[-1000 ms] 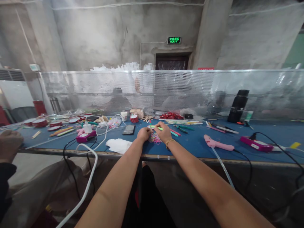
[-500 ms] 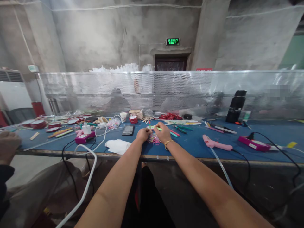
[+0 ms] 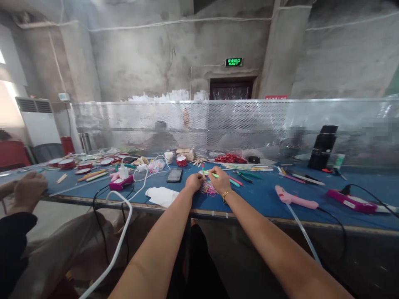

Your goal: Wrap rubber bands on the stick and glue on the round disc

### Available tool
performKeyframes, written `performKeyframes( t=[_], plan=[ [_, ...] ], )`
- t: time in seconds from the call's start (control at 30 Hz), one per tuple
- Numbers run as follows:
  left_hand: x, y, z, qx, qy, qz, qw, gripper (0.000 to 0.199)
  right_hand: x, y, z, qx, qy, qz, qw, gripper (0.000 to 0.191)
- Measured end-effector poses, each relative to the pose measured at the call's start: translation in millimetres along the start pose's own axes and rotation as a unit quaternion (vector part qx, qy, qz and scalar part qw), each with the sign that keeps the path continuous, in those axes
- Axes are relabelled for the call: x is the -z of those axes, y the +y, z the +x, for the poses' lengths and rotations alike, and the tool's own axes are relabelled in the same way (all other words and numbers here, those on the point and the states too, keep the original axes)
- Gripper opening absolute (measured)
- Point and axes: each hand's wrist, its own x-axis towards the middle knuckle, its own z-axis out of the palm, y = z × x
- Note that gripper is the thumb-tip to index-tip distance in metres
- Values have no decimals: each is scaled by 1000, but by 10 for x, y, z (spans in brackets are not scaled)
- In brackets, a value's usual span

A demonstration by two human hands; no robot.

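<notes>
Both of my hands are close together over the blue table. My left hand (image 3: 195,182) is closed, its fingertips pinching the lower end of a small upright stick with red and green parts (image 3: 203,167). In my right hand (image 3: 220,181) is a slim bright green stick (image 3: 213,174), its end close to my left fingertips. Below and between the hands lies a pile of small multicoloured rubber bands (image 3: 208,189). Teal and red sticks (image 3: 234,182) rest just right of my right hand. My fingers partly hide what they grip.
A pink glue gun (image 3: 296,199) lies to the right, with pliers (image 3: 243,177) nearer. White paper (image 3: 162,196) and a phone (image 3: 174,175) are on the left. White cables (image 3: 128,203) hang over the table edge. A co-worker's hand (image 3: 30,191) is at far left. A black bottle (image 3: 323,147) stands behind.
The camera view has turned up and to the left, so everything appears lower and further right. My hands keep nearly the same grip and place. The co-worker's hand shows more fully.
</notes>
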Motion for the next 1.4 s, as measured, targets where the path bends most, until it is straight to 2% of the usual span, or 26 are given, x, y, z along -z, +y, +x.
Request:
performKeyframes(
  t=[0.2, 0.33, 0.6, 0.77, 1.4],
  plan=[
    [7, -18, 12, -3, 0, -9, 1000, 16, 12, -10, 4, -11, 23, -4, 1000, 11],
    [14, -16, 27, 4, -1, 3, 1000, 18, 14, -30, 11, 5, 10, 10, 1000, 12],
    [20, -17, 32, 5, 0, 10, 1000, 15, -21, -12, 14, -2, 18, 4, 1000, 11],
    [-5, -32, 54, 17, -2, 2, 1000, 20, -15, -24, 17, -4, -1, 1, 1000, 10],
    [-23, -34, 62, 12, -3, -9, 1000, 19, 24, -19, 36, -15, 19, -24, 999, 10]
  ],
)
